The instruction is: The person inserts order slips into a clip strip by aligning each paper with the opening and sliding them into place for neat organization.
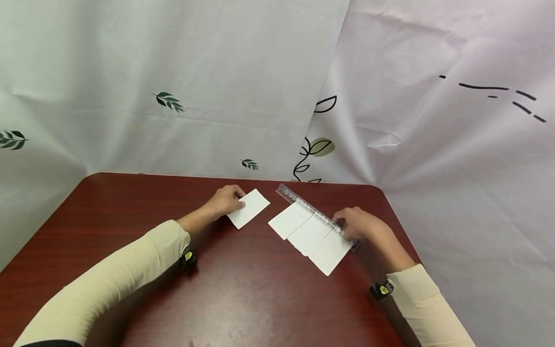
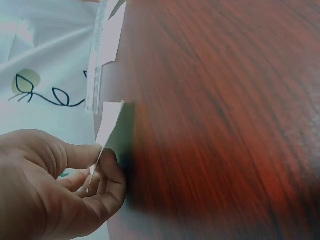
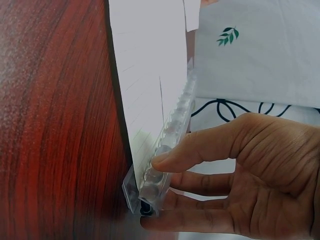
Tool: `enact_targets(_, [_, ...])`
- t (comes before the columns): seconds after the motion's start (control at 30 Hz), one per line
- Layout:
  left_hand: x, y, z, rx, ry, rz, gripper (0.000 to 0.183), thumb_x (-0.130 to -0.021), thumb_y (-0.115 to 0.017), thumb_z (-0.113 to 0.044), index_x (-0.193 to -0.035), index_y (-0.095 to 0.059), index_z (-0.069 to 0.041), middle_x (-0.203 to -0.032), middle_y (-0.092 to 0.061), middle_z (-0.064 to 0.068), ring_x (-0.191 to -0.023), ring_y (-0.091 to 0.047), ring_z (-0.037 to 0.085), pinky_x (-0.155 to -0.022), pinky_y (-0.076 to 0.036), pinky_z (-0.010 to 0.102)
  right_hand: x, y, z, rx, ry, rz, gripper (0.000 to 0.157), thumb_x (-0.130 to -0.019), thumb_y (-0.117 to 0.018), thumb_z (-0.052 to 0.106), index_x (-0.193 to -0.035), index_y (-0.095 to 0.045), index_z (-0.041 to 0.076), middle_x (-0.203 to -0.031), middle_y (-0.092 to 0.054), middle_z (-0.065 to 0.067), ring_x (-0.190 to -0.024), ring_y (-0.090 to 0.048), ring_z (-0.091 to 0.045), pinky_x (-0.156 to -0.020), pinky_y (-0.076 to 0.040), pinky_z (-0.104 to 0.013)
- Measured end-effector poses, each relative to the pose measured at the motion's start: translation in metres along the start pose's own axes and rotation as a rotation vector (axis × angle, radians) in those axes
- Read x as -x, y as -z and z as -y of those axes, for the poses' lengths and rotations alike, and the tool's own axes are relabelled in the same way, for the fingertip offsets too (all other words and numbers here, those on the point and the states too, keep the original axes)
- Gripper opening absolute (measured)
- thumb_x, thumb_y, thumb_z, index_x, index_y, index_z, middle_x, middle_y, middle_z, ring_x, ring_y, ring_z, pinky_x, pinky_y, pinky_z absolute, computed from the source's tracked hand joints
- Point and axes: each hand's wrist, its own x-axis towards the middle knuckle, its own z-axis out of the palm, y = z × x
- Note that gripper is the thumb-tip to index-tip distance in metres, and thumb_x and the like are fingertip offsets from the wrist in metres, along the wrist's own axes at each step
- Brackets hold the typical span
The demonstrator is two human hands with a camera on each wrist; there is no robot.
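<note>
My left hand (image 1: 229, 200) pinches a white paper slip (image 1: 249, 207) between thumb and fingers, tilted up from the table in the left wrist view. To its right lies a clear plastic ticket rail (image 1: 318, 214) with a row of round discs along its length. Three lined paper slips (image 1: 309, 237) sit side by side along the rail's near edge. At the rail's right end, my right hand (image 1: 357, 223) grips it. The right wrist view shows the thumb (image 3: 175, 159) on the discs, with the other fingers at the rail's far side.
Both hands work over a dark red wooden table (image 1: 243, 299) with rounded far corners. Behind it hangs a pale cloth backdrop (image 1: 208, 96) printed with leaves. A dark device with a yellow mark (image 1: 188, 259) is worn on each wrist.
</note>
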Motion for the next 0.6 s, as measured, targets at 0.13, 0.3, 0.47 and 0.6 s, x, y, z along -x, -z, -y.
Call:
enact_targets(0.13, [0.018,0.010,-0.022,0.078,0.044,-0.003,0.029,-0.104,-0.076,-0.009,-0.130,-0.072,0.004,-0.108,-0.069,0.017,-0.092,-0.068,0.025,-0.075,-0.056,0.029,-0.001,0.000,0.000,-0.001,-0.005,0.003,0.066,-0.075,-0.069,-0.013,-0.137,-0.075,0.007,-0.093,-0.072,-0.010,-0.074,-0.065,-0.020,-0.057,-0.054,-0.030])
enact_targets(0.3, [0.018,0.012,-0.030,0.192,0.111,0.016,0.031,-0.107,-0.075,-0.007,-0.135,-0.070,0.004,-0.108,-0.067,0.016,-0.090,-0.069,0.022,-0.072,-0.058,0.026,0.000,0.001,0.001,0.000,-0.013,0.005,0.066,-0.075,-0.070,-0.013,-0.137,-0.075,0.008,-0.094,-0.071,-0.010,-0.074,-0.065,-0.021,-0.057,-0.055,-0.030])
enact_targets(0.47, [0.011,0.008,-0.037,0.265,0.128,0.029,0.033,-0.107,-0.075,-0.007,-0.138,-0.068,0.004,-0.108,-0.067,0.015,-0.087,-0.070,0.019,-0.070,-0.060,0.026,-0.001,0.000,0.001,-0.002,-0.019,0.004,0.065,-0.075,-0.069,-0.013,-0.136,-0.075,0.008,-0.093,-0.071,-0.010,-0.073,-0.065,-0.020,-0.056,-0.054,-0.030])
enact_targets(0.6, [0.007,0.004,-0.043,0.290,0.140,0.037,0.035,-0.108,-0.074,-0.007,-0.140,-0.066,0.004,-0.114,-0.066,0.017,-0.088,-0.069,0.020,-0.070,-0.061,0.028,-0.001,0.000,0.001,-0.010,-0.023,0.008,0.066,-0.076,-0.070,-0.013,-0.138,-0.074,0.007,-0.095,-0.072,-0.011,-0.073,-0.065,-0.020,-0.057,-0.054,-0.030])
